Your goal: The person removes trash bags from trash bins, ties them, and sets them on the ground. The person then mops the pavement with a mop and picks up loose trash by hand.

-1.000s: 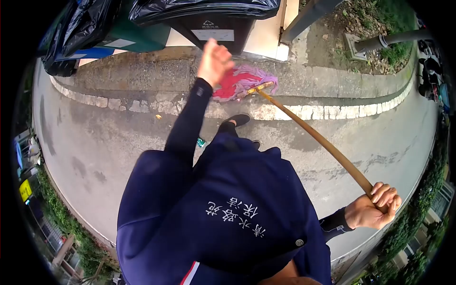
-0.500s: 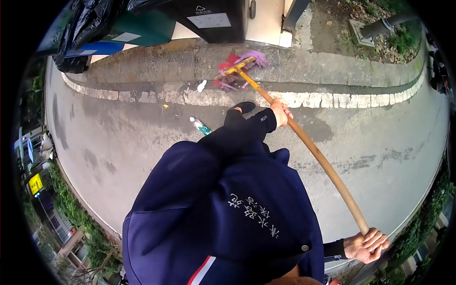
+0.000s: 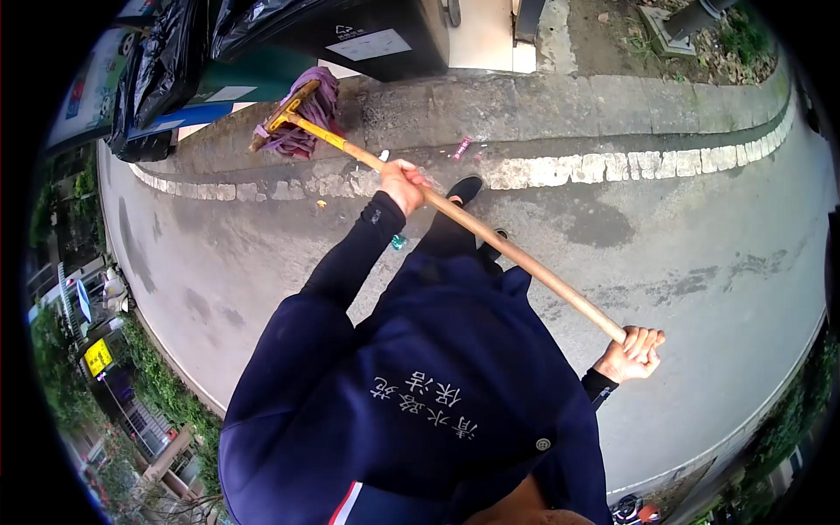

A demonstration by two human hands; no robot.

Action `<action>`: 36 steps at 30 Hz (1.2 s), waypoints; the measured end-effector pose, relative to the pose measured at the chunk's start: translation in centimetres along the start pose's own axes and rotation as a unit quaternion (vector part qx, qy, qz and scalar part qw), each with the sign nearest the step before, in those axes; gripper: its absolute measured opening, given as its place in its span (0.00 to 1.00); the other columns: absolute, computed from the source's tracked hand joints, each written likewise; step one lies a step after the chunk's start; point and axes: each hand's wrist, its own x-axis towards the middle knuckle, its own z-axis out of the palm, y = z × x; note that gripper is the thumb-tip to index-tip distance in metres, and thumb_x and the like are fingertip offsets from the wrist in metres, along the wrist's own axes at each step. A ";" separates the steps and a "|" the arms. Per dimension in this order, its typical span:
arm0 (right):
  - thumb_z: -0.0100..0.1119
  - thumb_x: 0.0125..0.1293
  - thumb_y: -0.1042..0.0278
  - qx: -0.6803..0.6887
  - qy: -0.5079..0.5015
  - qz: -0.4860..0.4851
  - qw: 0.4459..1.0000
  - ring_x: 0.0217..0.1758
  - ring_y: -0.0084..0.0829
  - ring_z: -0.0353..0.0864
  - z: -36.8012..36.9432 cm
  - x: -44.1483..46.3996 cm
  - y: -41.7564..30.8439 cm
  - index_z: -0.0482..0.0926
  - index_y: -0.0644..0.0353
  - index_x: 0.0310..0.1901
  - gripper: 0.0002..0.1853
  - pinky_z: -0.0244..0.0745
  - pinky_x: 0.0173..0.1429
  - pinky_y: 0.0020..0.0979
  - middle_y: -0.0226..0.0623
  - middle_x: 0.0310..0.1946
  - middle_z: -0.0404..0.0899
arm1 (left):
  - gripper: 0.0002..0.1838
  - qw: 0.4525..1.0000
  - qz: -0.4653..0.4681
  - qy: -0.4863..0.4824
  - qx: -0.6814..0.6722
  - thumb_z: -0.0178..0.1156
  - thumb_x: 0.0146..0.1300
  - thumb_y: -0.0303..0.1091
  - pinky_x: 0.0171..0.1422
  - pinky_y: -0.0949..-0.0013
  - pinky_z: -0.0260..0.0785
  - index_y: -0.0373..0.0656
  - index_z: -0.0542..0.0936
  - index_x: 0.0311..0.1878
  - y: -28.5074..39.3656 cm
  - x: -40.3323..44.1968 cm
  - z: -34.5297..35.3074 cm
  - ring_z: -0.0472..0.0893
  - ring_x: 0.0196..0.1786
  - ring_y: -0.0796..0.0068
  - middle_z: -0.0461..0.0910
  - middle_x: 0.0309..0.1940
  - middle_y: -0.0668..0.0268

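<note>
Both of my hands are closed around the long wooden handle of a mop. My left hand grips it low, near the yellow clamp, and my right hand holds its upper end. The purple cloth strips of the mop lie on the pavement at the left, beside the bins. A pinkish-red wrapper lies near the kerb, right of the mop head. Close to my left hand is a small white scrap. A green piece of litter shows partly beside my sleeve.
A black wheeled bin, a green bin and a blue bin stand along the back left. A white-painted kerb line curves across the road's edge. At the upper right, a pole rises from planted soil.
The mop head has swept left from the middle of the pavement to beside the bins, uncovering the wrapper. My left hand has moved left with the handle; my right hand has moved up and left.
</note>
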 end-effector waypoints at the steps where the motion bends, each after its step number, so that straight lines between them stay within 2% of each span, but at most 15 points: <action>1: 0.51 0.55 0.76 -0.001 -0.018 0.017 1.000 0.09 0.21 0.56 1.9 0.7 2.1 0.65 0.58 0.30 0.05 0.58 0.16 0.26 0.27 0.10 0.58 | 0.13 1.000 0.025 0.006 0.002 0.53 0.44 0.30 0.28 0.64 0.57 0.51 0.57 0.20 2.2 1.3 0.0 0.56 0.16 0.73 0.53 0.13 0.72; 2: 0.51 0.56 0.76 -0.012 -0.034 0.032 0.999 0.09 0.21 0.57 4.1 1.2 4.3 0.66 0.57 0.31 0.05 0.60 0.17 0.27 0.26 0.10 0.59 | 0.12 1.000 0.005 -0.009 -0.015 0.53 0.45 0.29 0.26 0.66 0.57 0.51 0.58 0.20 4.8 3.5 -0.5 0.56 0.15 0.74 0.53 0.14 0.73; 3: 0.51 0.56 0.75 -0.024 -0.047 0.046 0.998 0.09 0.22 0.58 6.3 1.7 6.6 0.66 0.57 0.31 0.04 0.61 0.18 0.28 0.26 0.09 0.60 | 0.13 0.998 0.058 0.019 -0.015 0.53 0.45 0.28 0.24 0.67 0.57 0.52 0.58 0.20 6.2 3.0 0.8 0.55 0.14 0.75 0.53 0.13 0.74; 6: 0.51 0.56 0.72 -0.081 -0.079 0.081 0.990 0.09 0.23 0.59 11.3 2.1 13.1 0.67 0.55 0.31 0.03 0.64 0.23 0.30 0.26 0.09 0.62 | 0.13 0.999 -0.007 0.040 -0.035 0.55 0.47 0.28 0.23 0.69 0.56 0.50 0.59 0.20 12.0 11.5 -0.6 0.56 0.13 0.76 0.52 0.13 0.74; 10: 0.51 0.58 0.71 -0.165 -0.046 0.066 0.983 0.10 0.24 0.60 11.7 2.0 15.8 0.63 0.52 0.28 0.07 0.63 0.22 0.31 0.26 0.10 0.63 | 0.13 0.998 -0.022 0.057 0.001 0.56 0.50 0.34 0.22 0.69 0.54 0.50 0.61 0.19 8.5 19.0 -0.7 0.55 0.14 0.76 0.52 0.13 0.74; 11: 0.51 0.57 0.71 -0.180 -0.024 0.046 0.982 0.10 0.23 0.59 11.9 1.7 14.9 0.62 0.51 0.27 0.08 0.63 0.22 0.30 0.25 0.09 0.61 | 0.13 0.998 -0.023 0.051 0.021 0.57 0.52 0.38 0.21 0.69 0.52 0.50 0.62 0.20 6.1 21.8 -1.1 0.55 0.14 0.75 0.52 0.14 0.73; 13: 0.53 0.58 0.72 -0.222 0.005 -0.021 0.975 0.09 0.21 0.57 12.5 0.5 11.2 0.61 0.51 0.27 0.10 0.61 0.21 0.26 0.24 0.08 0.58 | 0.15 0.991 -0.077 0.103 0.032 0.56 0.52 0.38 0.20 0.68 0.50 0.52 0.60 0.19 -0.6 17.8 3.3 0.51 0.14 0.74 0.50 0.14 0.72; 14: 0.52 0.58 0.72 -0.232 0.010 -0.046 0.972 0.09 0.20 0.55 12.6 -0.4 8.6 0.61 0.51 0.27 0.10 0.60 0.21 0.25 0.23 0.09 0.57 | 0.15 0.986 -0.154 0.065 0.011 0.56 0.51 0.36 0.21 0.67 0.51 0.53 0.59 0.19 -3.5 18.9 3.1 0.51 0.14 0.74 0.49 0.14 0.72; 16: 0.53 0.58 0.73 -0.270 0.033 -0.107 0.956 0.10 0.19 0.53 13.5 -2.8 2.9 0.60 0.50 0.25 0.11 0.57 0.20 0.24 0.22 0.10 0.55 | 0.15 0.979 -0.189 -0.028 0.071 0.58 0.46 0.33 0.24 0.67 0.51 0.52 0.58 0.18 -11.0 19.1 2.6 0.53 0.15 0.74 0.52 0.14 0.73; 19: 0.53 0.57 0.75 -0.344 0.068 -0.205 0.914 0.12 0.20 0.51 16.4 -6.9 -4.5 0.60 0.50 0.23 0.12 0.55 0.21 0.23 0.24 0.11 0.53 | 0.14 0.954 -0.285 0.015 0.093 0.56 0.46 0.29 0.28 0.64 0.56 0.52 0.58 0.19 -17.9 8.8 7.2 0.57 0.18 0.73 0.54 0.15 0.73; 21: 0.47 0.61 0.73 -0.338 0.023 -0.262 0.904 0.12 0.20 0.51 16.1 -9.5 -10.9 0.58 0.52 0.27 0.09 0.55 0.22 0.23 0.24 0.13 0.52 | 0.13 0.927 -0.365 -0.041 0.076 0.55 0.47 0.29 0.30 0.63 0.58 0.52 0.59 0.20 -21.7 3.7 7.9 0.58 0.19 0.73 0.55 0.15 0.73; 22: 0.47 0.61 0.73 -0.339 0.020 -0.264 0.903 0.12 0.20 0.51 15.1 -11.3 -15.9 0.58 0.52 0.27 0.09 0.55 0.22 0.23 0.24 0.13 0.52 | 0.14 0.918 -0.383 -0.054 0.087 0.55 0.48 0.28 0.34 0.64 0.59 0.51 0.59 0.18 -22.6 0.6 8.5 0.61 0.20 0.72 0.57 0.15 0.73; 23: 0.49 0.64 0.68 -0.345 -0.011 -0.255 0.903 0.16 0.24 0.60 13.8 -12.8 -19.8 0.64 0.57 0.32 0.06 0.62 0.26 0.25 0.28 0.17 0.62 | 0.12 0.911 -0.396 -0.053 0.101 0.53 0.48 0.29 0.32 0.61 0.60 0.51 0.59 0.19 -23.9 -1.4 8.9 0.61 0.21 0.69 0.57 0.16 0.71; 24: 0.50 0.67 0.63 -0.350 -0.043 -0.247 0.903 0.20 0.27 0.69 12.5 -14.2 -23.6 0.70 0.61 0.36 0.10 0.68 0.31 0.27 0.32 0.21 0.72 | 0.12 0.904 -0.409 -0.069 0.104 0.53 0.48 0.30 0.33 0.59 0.62 0.51 0.59 0.19 -24.8 -3.0 8.9 0.62 0.22 0.69 0.57 0.16 0.71; 36: 0.48 0.58 0.70 -0.338 0.183 -0.323 0.865 0.15 0.23 0.56 6.6 -13.8 -26.6 0.62 0.55 0.26 0.07 0.57 0.25 0.25 0.27 0.15 0.57 | 0.12 0.906 -0.376 -0.124 0.151 0.55 0.47 0.30 0.38 0.56 0.70 0.48 0.62 0.17 -24.2 -10.8 8.3 0.66 0.23 0.66 0.61 0.16 0.67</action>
